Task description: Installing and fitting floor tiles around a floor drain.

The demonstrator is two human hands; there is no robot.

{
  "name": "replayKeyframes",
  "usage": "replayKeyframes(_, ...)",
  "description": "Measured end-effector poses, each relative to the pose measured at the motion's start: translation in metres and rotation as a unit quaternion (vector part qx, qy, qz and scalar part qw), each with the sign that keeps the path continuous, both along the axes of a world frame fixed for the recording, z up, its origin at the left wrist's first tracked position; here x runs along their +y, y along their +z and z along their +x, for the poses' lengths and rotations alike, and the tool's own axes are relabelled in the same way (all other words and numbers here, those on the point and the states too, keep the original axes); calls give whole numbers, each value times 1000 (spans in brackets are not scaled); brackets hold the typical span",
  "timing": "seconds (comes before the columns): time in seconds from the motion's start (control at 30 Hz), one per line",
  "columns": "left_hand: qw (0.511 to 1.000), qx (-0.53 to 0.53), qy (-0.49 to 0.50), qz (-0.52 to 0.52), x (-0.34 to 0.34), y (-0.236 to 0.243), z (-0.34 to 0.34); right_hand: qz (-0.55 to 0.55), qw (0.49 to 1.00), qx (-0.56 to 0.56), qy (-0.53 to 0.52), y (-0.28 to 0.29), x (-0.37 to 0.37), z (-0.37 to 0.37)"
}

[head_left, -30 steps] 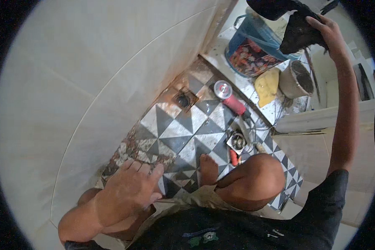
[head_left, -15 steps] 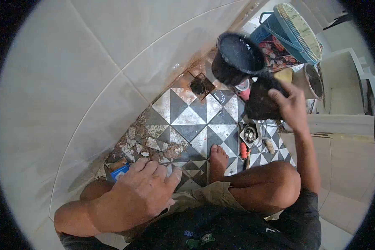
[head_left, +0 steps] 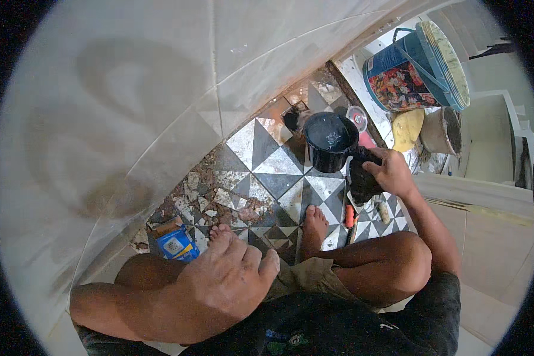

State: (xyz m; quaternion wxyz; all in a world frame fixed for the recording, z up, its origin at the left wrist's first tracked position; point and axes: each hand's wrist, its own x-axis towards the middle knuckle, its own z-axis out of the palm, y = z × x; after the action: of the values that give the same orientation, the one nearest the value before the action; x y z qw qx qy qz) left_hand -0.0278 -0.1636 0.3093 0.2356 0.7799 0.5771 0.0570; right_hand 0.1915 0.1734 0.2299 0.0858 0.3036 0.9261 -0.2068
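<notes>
In my right hand [head_left: 391, 172] is a black, cup-shaped dipper [head_left: 329, 157], gripped by its side handle, its mouth facing up with a wet shine inside. A dark, rag-like mass [head_left: 363, 181] hangs below the handle by my fingers; whether I hold it too is unclear. Beyond the dipper, a square drain hole [head_left: 292, 118] opens in the patterned tile floor [head_left: 273, 172]. My left hand [head_left: 228, 279] rests over my left leg, palm down, fingers loosely bent and thumb apart, with nothing visible in it. Next to it lies a blue packet [head_left: 178, 244].
Broken tile pieces [head_left: 222, 199] and rubble lie along the wall at left. An orange-handled tool [head_left: 349, 216] is near my right knee. At the back right stand a blue paint bucket [head_left: 400, 74], a yellow piece [head_left: 406, 129] and a dirty pot [head_left: 442, 133].
My right hand has brought the dipper down and nearer, away from the paint bucket. The left hand has shifted slightly right, and the blue packet shows more fully.
</notes>
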Motion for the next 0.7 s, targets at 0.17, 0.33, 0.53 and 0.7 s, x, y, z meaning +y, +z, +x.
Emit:
replayKeyframes(0.17,998,6,-23,-61,-1,-1,2,-9,994,-105,-3,6,13,-12)
replayKeyframes(0.33,998,4,-12,-67,-5,1,4,-1,988,-143,58,10,23,-40)
replayKeyframes(0.53,998,0,-14,-65,-6,1,6,27,954,-288,76,8,44,-73)
replayKeyframes(0.7,999,8,-8,-49,-10,4,6,89,939,-267,200,-4,64,-105)
